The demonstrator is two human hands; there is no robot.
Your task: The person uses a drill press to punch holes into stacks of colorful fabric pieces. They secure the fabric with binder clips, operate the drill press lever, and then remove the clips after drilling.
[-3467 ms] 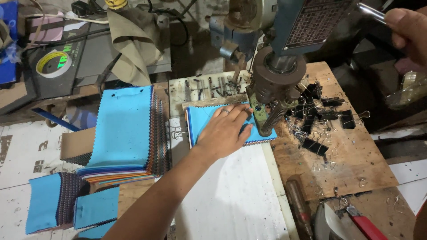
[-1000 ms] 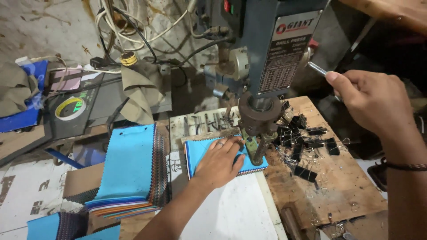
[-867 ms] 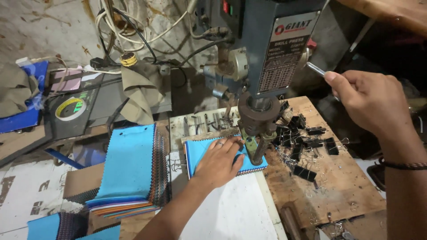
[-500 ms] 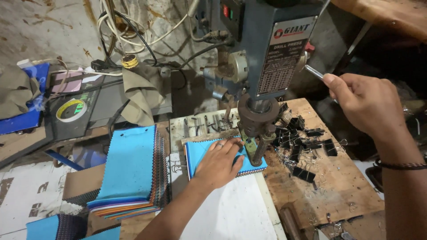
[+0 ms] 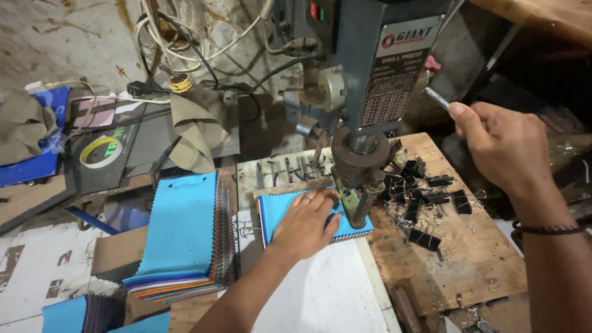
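My left hand (image 5: 306, 224) presses flat on a blue stack of fabric swatches (image 5: 279, 206) lying under the chuck of a grey drill press (image 5: 364, 92). The drill bit (image 5: 357, 209) stands at the stack's right edge, just beside my fingertips. My right hand (image 5: 502, 145) is closed around the metal feed handle (image 5: 436, 97) on the press's right side.
A taller pile of blue and multicoloured swatches (image 5: 185, 240) lies to the left. Several black binder clips (image 5: 425, 197) are scattered on the wooden board (image 5: 468, 259) right of the bit. A roll of tape (image 5: 100, 151), cloths and cables sit behind.
My right hand has pulled the feed handle a little lower and leftward. The left hand stays pressed on the blue stack; the view shifted slightly.
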